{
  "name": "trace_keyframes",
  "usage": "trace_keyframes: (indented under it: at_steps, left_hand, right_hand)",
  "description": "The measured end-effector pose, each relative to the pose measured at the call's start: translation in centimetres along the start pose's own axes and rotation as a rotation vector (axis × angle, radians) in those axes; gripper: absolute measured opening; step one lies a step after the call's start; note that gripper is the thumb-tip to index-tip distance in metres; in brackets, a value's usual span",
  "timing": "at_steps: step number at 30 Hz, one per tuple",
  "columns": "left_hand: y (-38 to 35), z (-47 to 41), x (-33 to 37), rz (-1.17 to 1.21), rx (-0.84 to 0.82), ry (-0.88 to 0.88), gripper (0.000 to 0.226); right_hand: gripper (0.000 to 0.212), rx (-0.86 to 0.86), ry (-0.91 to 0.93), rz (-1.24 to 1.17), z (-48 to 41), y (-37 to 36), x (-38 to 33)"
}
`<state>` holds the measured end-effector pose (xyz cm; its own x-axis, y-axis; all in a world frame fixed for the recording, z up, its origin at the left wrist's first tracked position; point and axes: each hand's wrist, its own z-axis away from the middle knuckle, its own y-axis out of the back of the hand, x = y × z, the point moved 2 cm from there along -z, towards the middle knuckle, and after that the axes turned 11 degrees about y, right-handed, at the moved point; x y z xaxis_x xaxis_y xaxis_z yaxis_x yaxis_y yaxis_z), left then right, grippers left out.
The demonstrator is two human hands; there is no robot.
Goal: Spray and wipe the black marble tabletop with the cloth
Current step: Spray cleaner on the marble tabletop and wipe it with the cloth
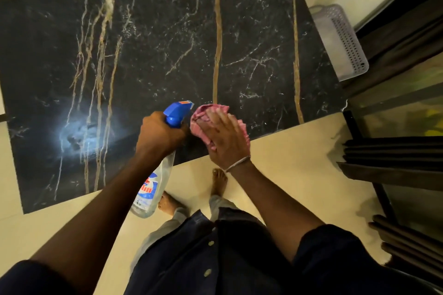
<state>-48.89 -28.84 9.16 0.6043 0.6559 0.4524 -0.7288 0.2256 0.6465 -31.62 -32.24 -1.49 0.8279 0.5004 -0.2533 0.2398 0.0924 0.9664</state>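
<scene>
The black marble tabletop (167,43) with gold and white veins fills the upper view. My left hand (160,135) grips a clear spray bottle (153,189) by its neck; its blue trigger head (177,112) points away over the table's near edge. My right hand (225,139) lies flat on a crumpled pink cloth (203,115), pressing it onto the marble close to the near edge, right beside the spray head. A bright light reflection (79,132) shows on the marble to the left.
A pale perforated plastic basket (340,40) stands on the floor past the table's right end. Dark shelving and glass panels (395,139) line the right side. My bare feet (218,182) stand on the cream floor by the table edge.
</scene>
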Motion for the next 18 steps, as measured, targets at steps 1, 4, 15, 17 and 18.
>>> trace_keyframes:
  at_steps: [1, 4, 15, 17, 18]
  left_hand:
    - [-0.6, -0.1, 0.7, -0.008, -0.021, -0.013, 0.029]
    - [-2.1, -0.4, 2.9, -0.015, -0.062, -0.05, 0.024]
    - [-3.1, -1.8, 8.5, -0.053, -0.026, -0.168, 0.013]
    - [-2.4, -2.3, 8.7, -0.044, -0.009, -0.171, 0.013]
    - [-1.9, -2.5, 8.6, -0.042, -0.001, -0.168, 0.013]
  right_hand:
    - [0.06, 0.018, -0.043, 0.0, 0.8, 0.6, 2.2]
    - [0.061, 0.049, -0.184, 0.03, 2.8, 2.4, 9.0]
    - [0.053, 0.159, -0.651, 0.099, 8.1, 7.7, 28.0]
    - [0.055, 0.189, -0.722, 0.107, 7.1, 7.7, 28.2]
    - [0.057, 0.2, -0.752, 0.114, 6.4, 7.6, 27.9]
